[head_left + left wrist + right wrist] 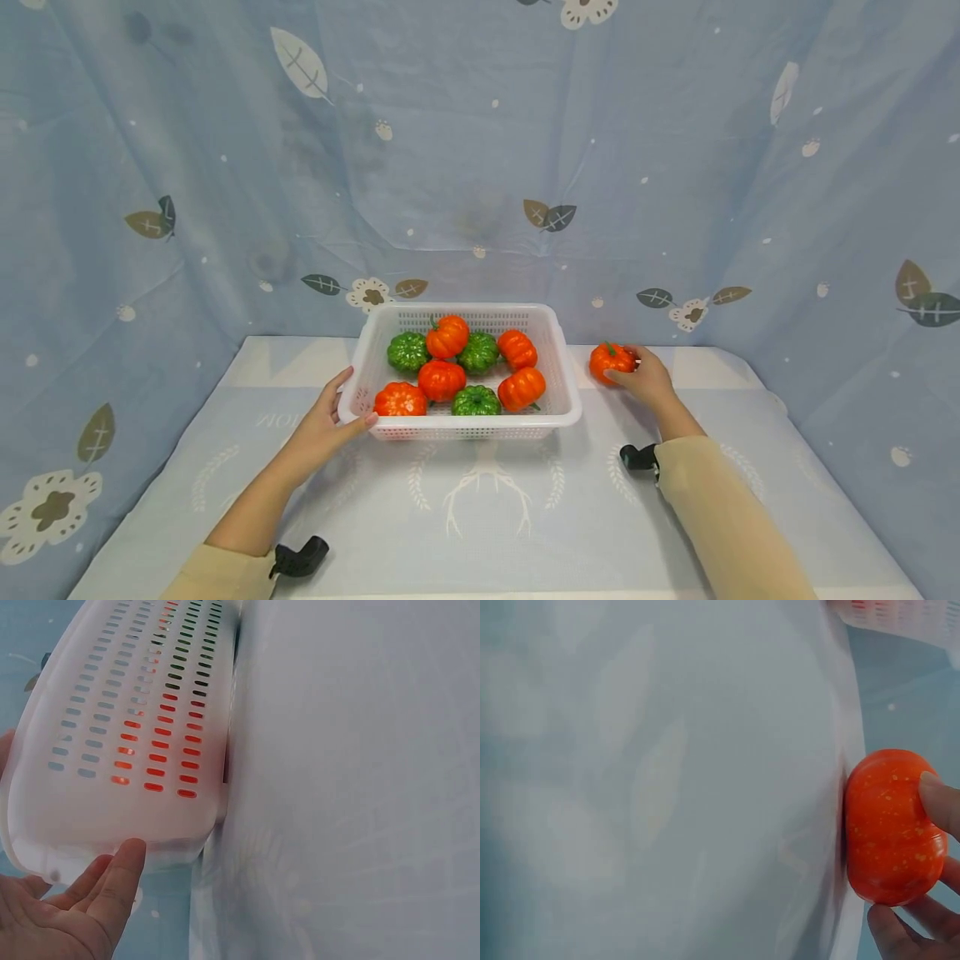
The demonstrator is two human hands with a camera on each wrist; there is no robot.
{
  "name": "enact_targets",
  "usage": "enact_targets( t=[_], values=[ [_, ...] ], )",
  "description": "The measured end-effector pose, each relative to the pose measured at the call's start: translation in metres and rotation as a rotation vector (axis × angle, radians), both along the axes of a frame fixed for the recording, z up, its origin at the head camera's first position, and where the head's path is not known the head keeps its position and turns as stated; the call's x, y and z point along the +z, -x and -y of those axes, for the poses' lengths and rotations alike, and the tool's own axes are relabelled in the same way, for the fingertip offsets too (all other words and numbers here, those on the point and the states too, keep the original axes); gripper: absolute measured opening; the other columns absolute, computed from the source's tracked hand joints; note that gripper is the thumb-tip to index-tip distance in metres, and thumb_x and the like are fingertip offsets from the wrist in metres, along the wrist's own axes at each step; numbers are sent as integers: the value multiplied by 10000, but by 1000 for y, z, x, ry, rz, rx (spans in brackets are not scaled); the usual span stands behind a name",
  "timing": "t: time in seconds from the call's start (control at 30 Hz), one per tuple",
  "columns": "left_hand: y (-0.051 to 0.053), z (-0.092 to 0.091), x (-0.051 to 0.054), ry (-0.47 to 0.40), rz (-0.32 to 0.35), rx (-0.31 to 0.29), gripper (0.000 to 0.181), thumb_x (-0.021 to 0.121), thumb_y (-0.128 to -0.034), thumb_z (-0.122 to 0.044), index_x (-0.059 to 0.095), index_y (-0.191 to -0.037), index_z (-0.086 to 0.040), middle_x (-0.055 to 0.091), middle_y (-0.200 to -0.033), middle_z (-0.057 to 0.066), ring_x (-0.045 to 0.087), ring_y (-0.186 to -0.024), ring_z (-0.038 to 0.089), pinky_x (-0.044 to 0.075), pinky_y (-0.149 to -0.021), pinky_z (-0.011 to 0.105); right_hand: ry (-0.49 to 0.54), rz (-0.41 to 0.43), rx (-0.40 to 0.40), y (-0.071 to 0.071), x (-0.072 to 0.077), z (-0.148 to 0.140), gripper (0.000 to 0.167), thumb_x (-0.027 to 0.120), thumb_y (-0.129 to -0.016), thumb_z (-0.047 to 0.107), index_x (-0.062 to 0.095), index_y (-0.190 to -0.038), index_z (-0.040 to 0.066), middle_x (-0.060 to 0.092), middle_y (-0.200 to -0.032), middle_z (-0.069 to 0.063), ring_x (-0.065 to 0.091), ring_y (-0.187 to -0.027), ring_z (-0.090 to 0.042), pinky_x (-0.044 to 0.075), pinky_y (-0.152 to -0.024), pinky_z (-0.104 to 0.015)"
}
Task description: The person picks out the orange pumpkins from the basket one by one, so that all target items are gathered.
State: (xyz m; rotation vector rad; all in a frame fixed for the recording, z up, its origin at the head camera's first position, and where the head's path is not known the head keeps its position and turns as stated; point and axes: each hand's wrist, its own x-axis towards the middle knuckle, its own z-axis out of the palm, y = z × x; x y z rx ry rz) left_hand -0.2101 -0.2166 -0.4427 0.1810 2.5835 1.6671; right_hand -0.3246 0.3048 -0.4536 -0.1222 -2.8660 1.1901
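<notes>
A white plastic basket (480, 422) stands on the table, holding several orange-red pumpkins (442, 381) and three green ones (476, 401). My left hand (322, 433) grips its front left corner, thumb at the front rim and fingers along the left side; the left wrist view shows the left hand (82, 915) against the perforated basket wall (112, 817). To the right of the basket, my right hand (648, 383) holds another orange-red pumpkin (609, 362) at the table's back. Thumb and fingertips of the right hand (926, 900) touch this speckled pumpkin (892, 825) in the right wrist view.
A pale patterned cloth covers the table (487, 533). Behind it and at both sides hangs a blue curtain (465, 150) with leaves and flowers. Black wrist devices stick out at the left sleeve (225, 575) and the right sleeve (720, 508).
</notes>
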Motion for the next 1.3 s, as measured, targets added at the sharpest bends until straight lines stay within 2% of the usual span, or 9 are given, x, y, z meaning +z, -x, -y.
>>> enact_targets(
  t=[0.27, 0.7, 1.03, 1.3],
  values=[
    [-2, -2, 1, 8, 14, 10, 1026, 745, -914, -318, 16, -1619, -162, 336, -1558, 260, 404, -1383, 453, 421, -1031, 609, 43, 20, -26, 13, -5, 9, 729, 692, -948, 184, 305, -1504, -88, 353, -1514, -316, 398, -1343, -465, 340, -1127, -544],
    [1, 0, 0, 2, 15, 17, 1027, 749, -911, -327, 25, -1620, -165, 342, -1553, 265, 412, -1377, 453, 439, -1024, 592, 61, 39, -32, 18, -8, 11, 737, 676, -959, 198, 283, -1524, -67, 324, -1543, -301, 351, -1389, -467, 305, -1144, -555],
    [-1, -5, 3, 22, 34, 34, 1015, 745, -911, -325, 35, -1622, -180, 329, -1562, 261, 390, -1390, 461, 422, -1031, 605, 52, 38, -25, 20, -14, 4, 758, 667, -964, 232, 266, -1534, -65, 311, -1553, -298, 350, -1392, -459, 302, -1148, -548],
    [-2, -4, 5, 18, 26, 32, 1021, 746, -911, -323, 28, -1621, -171, 322, -1566, 265, 397, -1384, 464, 436, -1018, 597, 62, 27, -5, 16, -9, 3, 777, 674, -960, 251, 257, -1540, -54, 279, -1565, -303, 363, -1375, -490, 332, -1125, -562]
  ],
)
